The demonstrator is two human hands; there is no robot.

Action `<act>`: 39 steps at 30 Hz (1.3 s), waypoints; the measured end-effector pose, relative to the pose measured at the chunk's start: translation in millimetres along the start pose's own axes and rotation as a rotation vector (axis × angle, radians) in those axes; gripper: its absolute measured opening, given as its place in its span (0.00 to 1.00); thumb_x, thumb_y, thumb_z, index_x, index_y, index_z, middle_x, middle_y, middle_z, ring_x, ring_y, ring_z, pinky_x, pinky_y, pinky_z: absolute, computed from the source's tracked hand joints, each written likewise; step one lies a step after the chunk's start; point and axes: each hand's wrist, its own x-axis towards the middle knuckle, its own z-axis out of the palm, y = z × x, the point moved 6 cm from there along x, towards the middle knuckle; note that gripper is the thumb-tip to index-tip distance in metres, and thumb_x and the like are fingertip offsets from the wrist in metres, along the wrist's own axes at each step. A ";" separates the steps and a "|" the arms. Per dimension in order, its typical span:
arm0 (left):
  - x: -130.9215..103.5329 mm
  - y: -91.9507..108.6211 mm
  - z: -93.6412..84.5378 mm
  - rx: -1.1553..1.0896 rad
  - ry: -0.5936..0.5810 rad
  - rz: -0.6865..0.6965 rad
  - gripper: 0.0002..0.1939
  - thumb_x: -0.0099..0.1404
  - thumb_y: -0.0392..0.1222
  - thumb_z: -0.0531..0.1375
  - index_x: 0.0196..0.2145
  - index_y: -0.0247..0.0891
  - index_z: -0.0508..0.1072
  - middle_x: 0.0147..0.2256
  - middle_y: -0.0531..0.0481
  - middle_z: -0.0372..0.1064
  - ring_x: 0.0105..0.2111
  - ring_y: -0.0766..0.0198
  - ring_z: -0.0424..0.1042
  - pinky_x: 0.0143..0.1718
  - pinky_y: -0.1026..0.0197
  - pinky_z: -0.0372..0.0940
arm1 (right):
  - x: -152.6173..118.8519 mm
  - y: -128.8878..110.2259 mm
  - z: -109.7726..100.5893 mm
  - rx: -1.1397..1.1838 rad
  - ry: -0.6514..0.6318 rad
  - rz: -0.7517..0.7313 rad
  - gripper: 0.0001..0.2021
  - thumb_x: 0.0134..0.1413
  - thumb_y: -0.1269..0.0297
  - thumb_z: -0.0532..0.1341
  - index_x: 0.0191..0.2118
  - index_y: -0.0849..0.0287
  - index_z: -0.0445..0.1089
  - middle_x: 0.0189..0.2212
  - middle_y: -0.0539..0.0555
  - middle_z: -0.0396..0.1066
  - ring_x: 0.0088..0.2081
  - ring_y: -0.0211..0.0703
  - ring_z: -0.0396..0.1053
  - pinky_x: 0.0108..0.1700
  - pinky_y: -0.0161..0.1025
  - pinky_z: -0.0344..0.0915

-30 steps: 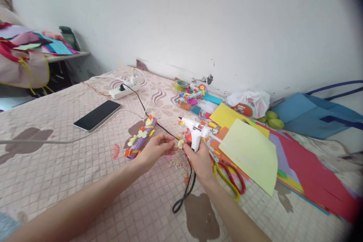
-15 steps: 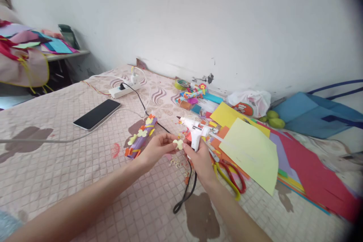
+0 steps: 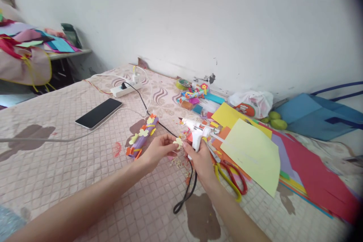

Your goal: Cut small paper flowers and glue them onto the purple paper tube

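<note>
a small pale yellow paper flower (image 3: 178,143) was pinched between the thumb and fingers of the left hand (image 3: 160,148), and was held above the quilted tablecloth (image 3: 113,193) near the middle of the view. the handle of a white glue gun (image 3: 196,130) was gripped in the right hand (image 3: 202,159); its dark nozzle was pointed to the left, and a dark marking on its side was too small to be read. the tip of the right thumb was placed right beside the flower, but whether the two were touching could not be told. a black cord (image 3: 185,197) was looped on the cloth below the gun. to the left of the left hand, a purple oblong piece (image 3: 138,143) was laid at a slant, decorated with orange and yellow paper flowers. near the right hand, red-and-yellow-handled scissors (image 3: 228,181) were seen, partly beside a pale yellow sheet (image 3: 252,155) that was spread over orange, purple and red paper. farther back, a white plastic bag (image 3: 262,102) was printed with a red-orange emblem bearing white marks, whose lettering could not be made out; green fruits (image 3: 278,124) were set beside it. on the left, a phone (image 3: 99,113) with a dark screen was laid near a white power strip (image 3: 124,90), into which plugs were fitted
</note>
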 end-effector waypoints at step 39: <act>-0.1 1.2 -6.7 0.122 -0.026 0.127 0.14 0.53 0.46 0.63 0.31 0.33 0.66 0.23 0.52 0.68 0.21 0.69 0.68 0.23 0.66 0.64 | 0.1 -1.5 -0.2 -0.160 0.005 -0.021 0.10 0.44 0.61 0.62 0.33 0.60 0.65 0.21 0.49 0.67 0.22 0.39 0.64 0.23 0.34 0.61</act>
